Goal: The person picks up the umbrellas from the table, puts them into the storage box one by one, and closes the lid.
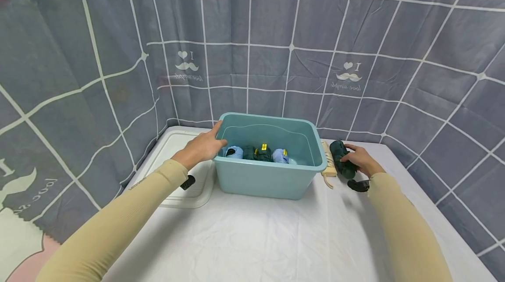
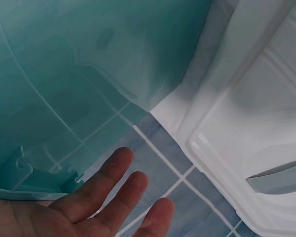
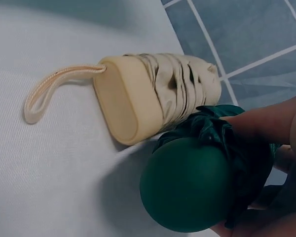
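- A dark green folded umbrella is gripped by the right hand, fingers curled round it, on the desk to the right of the teal bin.
- A cream folded umbrella is seen lying between the green one and the bin, touching the green one; its wrist strap is laid out on the white cloth.
- The bin's near left rim is touched by the left hand, fingers held straight and relaxed, nothing gripped.
- Blue and dark rolled umbrellas are lined up inside the bin.
- A clear lid is seen flat on the desk, left of the bin.
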A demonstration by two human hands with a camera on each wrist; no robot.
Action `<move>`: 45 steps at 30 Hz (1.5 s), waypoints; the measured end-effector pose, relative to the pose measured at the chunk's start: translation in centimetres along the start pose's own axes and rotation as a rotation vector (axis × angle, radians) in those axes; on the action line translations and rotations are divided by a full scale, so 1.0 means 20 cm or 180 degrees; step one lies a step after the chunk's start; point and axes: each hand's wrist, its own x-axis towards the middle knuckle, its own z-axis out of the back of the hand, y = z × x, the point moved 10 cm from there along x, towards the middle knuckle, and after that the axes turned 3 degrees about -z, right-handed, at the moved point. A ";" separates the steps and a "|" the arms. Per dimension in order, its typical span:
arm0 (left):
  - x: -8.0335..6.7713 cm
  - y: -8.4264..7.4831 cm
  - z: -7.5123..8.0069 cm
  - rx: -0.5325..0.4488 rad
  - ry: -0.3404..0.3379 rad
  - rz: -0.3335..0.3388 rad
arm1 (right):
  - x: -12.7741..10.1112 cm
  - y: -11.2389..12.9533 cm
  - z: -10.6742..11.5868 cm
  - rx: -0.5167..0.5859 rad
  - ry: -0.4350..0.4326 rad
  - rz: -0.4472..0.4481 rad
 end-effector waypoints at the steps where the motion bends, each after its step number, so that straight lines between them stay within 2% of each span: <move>1: 0.00 0.00 0.00 0.0002 -0.0005 -0.0005 | 0.00 0.01 0.00 0.0012 -0.0001 0.0014; 9: 0.00 0.01 0.00 0.0006 0.0004 0.0007 | -0.01 0.08 0.01 0.0091 -0.0036 0.0049; 25: 0.01 0.00 0.01 -0.0034 0.0036 -0.0014 | -0.15 0.31 0.05 0.0179 -0.0145 0.0396; 36: 0.00 0.00 0.01 -0.0061 0.0016 -0.0037 | -0.26 0.49 0.08 0.0022 -0.0237 0.0566; 45: 0.00 0.00 0.00 -0.0077 0.0037 -0.0046 | -0.40 0.66 0.06 -0.0284 -0.0202 0.0735</move>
